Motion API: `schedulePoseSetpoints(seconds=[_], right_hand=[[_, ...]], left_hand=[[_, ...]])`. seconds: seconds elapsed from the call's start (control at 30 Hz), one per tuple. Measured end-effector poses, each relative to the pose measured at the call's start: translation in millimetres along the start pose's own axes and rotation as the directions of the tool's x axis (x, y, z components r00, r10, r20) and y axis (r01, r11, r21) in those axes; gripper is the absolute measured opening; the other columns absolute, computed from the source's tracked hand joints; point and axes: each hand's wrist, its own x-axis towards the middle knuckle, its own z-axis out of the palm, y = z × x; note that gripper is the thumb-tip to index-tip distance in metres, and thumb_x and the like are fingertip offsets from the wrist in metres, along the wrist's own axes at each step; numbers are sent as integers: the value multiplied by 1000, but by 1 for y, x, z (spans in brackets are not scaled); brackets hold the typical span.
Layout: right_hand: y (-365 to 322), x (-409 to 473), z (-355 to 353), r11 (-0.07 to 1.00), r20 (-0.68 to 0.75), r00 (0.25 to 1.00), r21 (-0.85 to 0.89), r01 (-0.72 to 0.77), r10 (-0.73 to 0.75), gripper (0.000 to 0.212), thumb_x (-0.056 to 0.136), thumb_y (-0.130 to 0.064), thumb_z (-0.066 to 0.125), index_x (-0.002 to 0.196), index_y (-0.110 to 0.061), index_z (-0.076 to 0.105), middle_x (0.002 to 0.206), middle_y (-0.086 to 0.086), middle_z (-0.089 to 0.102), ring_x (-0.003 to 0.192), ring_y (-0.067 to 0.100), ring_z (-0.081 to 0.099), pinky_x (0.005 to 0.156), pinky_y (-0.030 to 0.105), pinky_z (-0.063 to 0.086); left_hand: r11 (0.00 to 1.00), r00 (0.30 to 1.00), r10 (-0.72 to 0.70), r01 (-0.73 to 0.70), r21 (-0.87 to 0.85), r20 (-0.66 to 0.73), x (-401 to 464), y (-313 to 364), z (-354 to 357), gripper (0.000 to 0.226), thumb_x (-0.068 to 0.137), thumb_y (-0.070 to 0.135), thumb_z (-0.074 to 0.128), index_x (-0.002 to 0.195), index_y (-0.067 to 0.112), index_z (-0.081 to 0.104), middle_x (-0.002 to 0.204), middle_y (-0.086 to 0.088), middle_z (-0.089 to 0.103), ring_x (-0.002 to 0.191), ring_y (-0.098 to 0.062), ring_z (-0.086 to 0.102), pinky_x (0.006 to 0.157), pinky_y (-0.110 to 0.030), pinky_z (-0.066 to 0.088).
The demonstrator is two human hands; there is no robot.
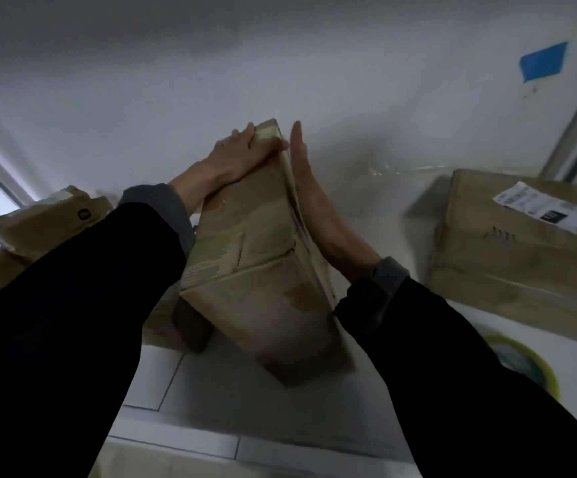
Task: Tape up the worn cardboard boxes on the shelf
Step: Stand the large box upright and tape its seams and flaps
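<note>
Hands [235, 157] [309, 201] flat against tilted box [262, 270], tape roll [521, 363] beside

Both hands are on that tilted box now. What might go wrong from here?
The tilted box is propped on a smaller box and steadied by the left hand and flat right hand; letting go may topple it. The tape roll lies under the right sleeve, so neither hand can fetch it freely.
</note>
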Motion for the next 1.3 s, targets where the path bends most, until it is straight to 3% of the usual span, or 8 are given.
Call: schedulePoseSetpoints(seconds=[0.4,0.6,0.77,0.93,1.07,1.13,1.23,1.3], right_hand=[[134,-94,-17,925,-66,933,-122,-361,355,48,88,-84,14,127,-77,-13,164,-21,-6,152,7,6,125,51,10],[105,-91,-49,795,-101,890,-414,-443,444,69,103,-57,20,157,-29,-11,167,-3,-8,154,18,-2,125,48,0],[-25,-64,-74,920,-89,944,-213,-328,316,39,102,-58,36,140,-48,40,128,-37,55,116,-14,53,98,24,44],[-96,-51,-67,663,9,919,-695,-278,394,67,90,-73,46,146,-37,46,145,-14,49,127,6,50,103,31,39],[-101,-53,-69,509,-83,866,-780,-364,492,99,77,-82,55,156,-30,26,160,-6,30,143,18,35,114,36,29],[-100,-57,-72,519,-120,869,-760,-392,480,95,79,-74,61,156,-32,25,161,-6,28,145,17,31,109,31,26],[-92,-62,-76,570,-155,893,-720,-396,423,83,88,-61,60,156,-38,20,162,-8,24,146,15,27,101,29,23],[-86,-66,-81,600,-185,883,-672,-434,431,85,86,-64,59,155,-47,14,163,-13,19,147,13,24,106,33,24]], left_hand=[[996,1000,6,-7,-91,-4,-2,-15,0,113,76,87,39,162,21,9,168,-6,14,152,-29,17,119,-44,20],[976,997,73,-68,-209,18,-5,17,4,121,70,89,51,161,21,10,168,-3,14,153,-26,16,122,-41,19],[864,985,114,-163,-475,-130,-15,37,29,104,80,80,52,158,15,27,165,-9,21,152,-25,21,122,-43,24],[701,954,179,-295,-649,-240,-52,82,46,95,87,61,40,161,14,3,168,-7,-12,155,-22,-12,125,-45,-4],[425,973,105,-229,-876,-204,-66,103,67,95,86,81,30,162,29,7,169,5,6,154,-18,15,125,-47,17],[402,979,122,-201,-893,-165,-65,94,84,104,76,92,33,161,34,12,168,9,15,151,-12,23,124,-41,19],[515,935,206,-355,-781,-289,-90,82,110,66,108,52,24,162,24,-2,169,7,-6,146,7,2,110,-2,1],[512,919,191,-392,-764,-344,-103,73,133,62,110,45,21,161,23,-4,169,8,-6,140,12,4,106,0,3]])
